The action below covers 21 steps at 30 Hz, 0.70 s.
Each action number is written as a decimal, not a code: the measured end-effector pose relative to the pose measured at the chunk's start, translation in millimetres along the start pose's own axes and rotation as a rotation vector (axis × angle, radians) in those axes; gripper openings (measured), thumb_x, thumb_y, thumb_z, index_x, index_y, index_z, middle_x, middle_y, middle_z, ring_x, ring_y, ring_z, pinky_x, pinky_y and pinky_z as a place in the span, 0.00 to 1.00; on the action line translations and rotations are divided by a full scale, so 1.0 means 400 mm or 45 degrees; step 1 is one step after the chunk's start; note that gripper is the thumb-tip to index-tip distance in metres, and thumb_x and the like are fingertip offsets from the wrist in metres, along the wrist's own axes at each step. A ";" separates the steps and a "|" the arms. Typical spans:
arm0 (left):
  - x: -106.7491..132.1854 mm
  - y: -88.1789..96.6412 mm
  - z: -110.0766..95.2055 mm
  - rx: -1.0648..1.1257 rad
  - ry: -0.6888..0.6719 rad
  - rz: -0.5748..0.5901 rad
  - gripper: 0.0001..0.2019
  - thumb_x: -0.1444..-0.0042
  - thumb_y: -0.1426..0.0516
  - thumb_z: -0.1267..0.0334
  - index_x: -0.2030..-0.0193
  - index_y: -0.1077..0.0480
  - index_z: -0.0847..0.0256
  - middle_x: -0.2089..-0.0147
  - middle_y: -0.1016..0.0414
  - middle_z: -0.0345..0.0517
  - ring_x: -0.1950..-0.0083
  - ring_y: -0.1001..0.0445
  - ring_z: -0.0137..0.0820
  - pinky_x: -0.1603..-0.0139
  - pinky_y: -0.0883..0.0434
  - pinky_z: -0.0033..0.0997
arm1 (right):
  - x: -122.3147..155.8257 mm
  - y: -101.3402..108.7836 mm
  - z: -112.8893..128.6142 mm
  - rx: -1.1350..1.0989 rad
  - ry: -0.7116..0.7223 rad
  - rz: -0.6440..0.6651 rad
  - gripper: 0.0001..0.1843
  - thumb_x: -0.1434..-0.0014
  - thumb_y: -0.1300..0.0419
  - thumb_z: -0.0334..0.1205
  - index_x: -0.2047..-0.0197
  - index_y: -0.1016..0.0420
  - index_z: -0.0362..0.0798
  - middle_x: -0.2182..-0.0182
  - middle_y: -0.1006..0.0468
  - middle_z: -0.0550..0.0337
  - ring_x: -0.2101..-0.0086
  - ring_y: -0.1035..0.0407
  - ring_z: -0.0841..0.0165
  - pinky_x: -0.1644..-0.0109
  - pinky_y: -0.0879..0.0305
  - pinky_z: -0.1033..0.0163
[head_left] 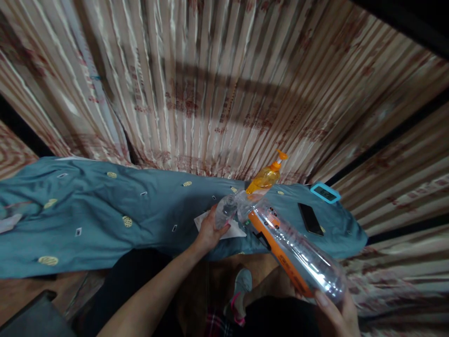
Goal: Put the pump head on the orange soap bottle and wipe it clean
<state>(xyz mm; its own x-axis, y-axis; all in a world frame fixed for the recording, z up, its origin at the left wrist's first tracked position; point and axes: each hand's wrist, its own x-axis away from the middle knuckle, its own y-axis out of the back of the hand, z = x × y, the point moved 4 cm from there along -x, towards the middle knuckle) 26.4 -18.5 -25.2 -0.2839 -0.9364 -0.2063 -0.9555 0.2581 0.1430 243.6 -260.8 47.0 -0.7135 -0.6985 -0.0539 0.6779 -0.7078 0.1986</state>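
My left hand (pixel 209 230) is closed around a small clear bottle (pixel 224 211) that stands over a white paper (pixel 233 230) on the teal cloth. My right hand (pixel 338 314) grips the base of a large clear plastic bottle with an orange label (pixel 294 248). The big bottle is tilted, and its mouth meets the top of the small bottle. An orange pump bottle (pixel 266 178) stands just behind them.
The teal patterned cloth (pixel 105 215) covers a low surface. A black phone (pixel 310 218) and a blue-framed digital clock (pixel 325 192) lie at its right end. Striped curtains (pixel 224 93) hang behind. A shoe (pixel 242 290) shows on the wooden floor below.
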 end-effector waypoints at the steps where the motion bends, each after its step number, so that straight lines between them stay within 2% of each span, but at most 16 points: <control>1: 0.000 0.002 0.002 0.004 0.000 -0.003 0.31 0.50 0.32 0.65 0.38 0.33 0.59 0.45 0.19 0.51 0.41 0.21 0.45 0.35 0.27 0.51 | -0.002 0.001 -0.003 -0.018 -0.006 0.001 0.46 0.44 0.34 0.61 0.28 0.41 0.54 0.42 0.27 0.48 0.50 0.27 0.53 0.45 0.29 0.49; 7: -0.002 0.004 0.004 0.045 -0.002 0.030 0.31 0.50 0.32 0.64 0.39 0.33 0.60 0.46 0.19 0.50 0.42 0.20 0.46 0.35 0.27 0.51 | 0.000 0.003 0.015 0.026 -0.018 0.062 0.45 0.42 0.37 0.61 0.28 0.43 0.51 0.34 0.33 0.47 0.39 0.33 0.48 0.38 0.32 0.45; 10: -0.004 0.001 0.006 0.053 -0.008 0.048 0.32 0.50 0.32 0.64 0.37 0.34 0.60 0.45 0.19 0.51 0.40 0.21 0.47 0.34 0.28 0.51 | 0.003 0.006 0.043 0.132 0.058 0.061 0.46 0.42 0.37 0.63 0.28 0.43 0.51 0.33 0.35 0.48 0.35 0.37 0.47 0.30 0.43 0.42; 13: -0.006 -0.003 0.007 0.058 -0.029 0.057 0.33 0.50 0.33 0.64 0.37 0.34 0.60 0.44 0.20 0.52 0.39 0.22 0.48 0.33 0.29 0.52 | -0.011 0.033 0.040 0.175 0.132 0.027 0.46 0.45 0.34 0.63 0.30 0.40 0.52 0.33 0.34 0.50 0.33 0.41 0.45 0.26 0.53 0.39; 16: -0.008 -0.004 0.001 0.054 -0.074 0.065 0.31 0.51 0.33 0.66 0.38 0.33 0.59 0.43 0.20 0.51 0.38 0.23 0.47 0.31 0.30 0.51 | -0.039 0.072 0.002 0.144 0.145 0.086 0.50 0.53 0.28 0.60 0.32 0.38 0.53 0.34 0.32 0.49 0.34 0.41 0.40 0.28 0.51 0.32; 18: -0.009 -0.003 -0.003 0.048 -0.084 0.068 0.31 0.51 0.33 0.66 0.39 0.32 0.58 0.42 0.20 0.50 0.38 0.23 0.47 0.31 0.31 0.50 | -0.047 0.083 -0.012 0.217 0.162 0.157 0.51 0.51 0.28 0.57 0.30 0.42 0.54 0.31 0.37 0.49 0.31 0.46 0.38 0.28 0.52 0.30; 20: -0.009 -0.003 -0.005 0.038 -0.076 0.068 0.31 0.51 0.33 0.67 0.39 0.32 0.58 0.42 0.20 0.50 0.38 0.23 0.47 0.31 0.31 0.50 | -0.040 0.084 0.004 0.242 0.202 0.083 0.51 0.53 0.28 0.60 0.31 0.40 0.54 0.30 0.39 0.48 0.31 0.49 0.35 0.29 0.52 0.28; 21: -0.008 -0.003 -0.005 0.035 -0.072 0.068 0.31 0.51 0.33 0.67 0.39 0.31 0.58 0.42 0.20 0.51 0.38 0.23 0.47 0.31 0.31 0.49 | -0.031 0.079 0.021 0.244 0.233 0.026 0.49 0.50 0.30 0.62 0.30 0.40 0.53 0.30 0.39 0.49 0.31 0.48 0.37 0.28 0.51 0.32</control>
<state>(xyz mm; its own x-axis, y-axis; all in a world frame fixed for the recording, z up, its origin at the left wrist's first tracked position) 28.5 -16.1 -22.7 -0.3377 -0.9065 -0.2535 -0.9405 0.3144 0.1284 272.3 -273.7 62.4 -0.6447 -0.7320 -0.2204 0.6332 -0.6729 0.3824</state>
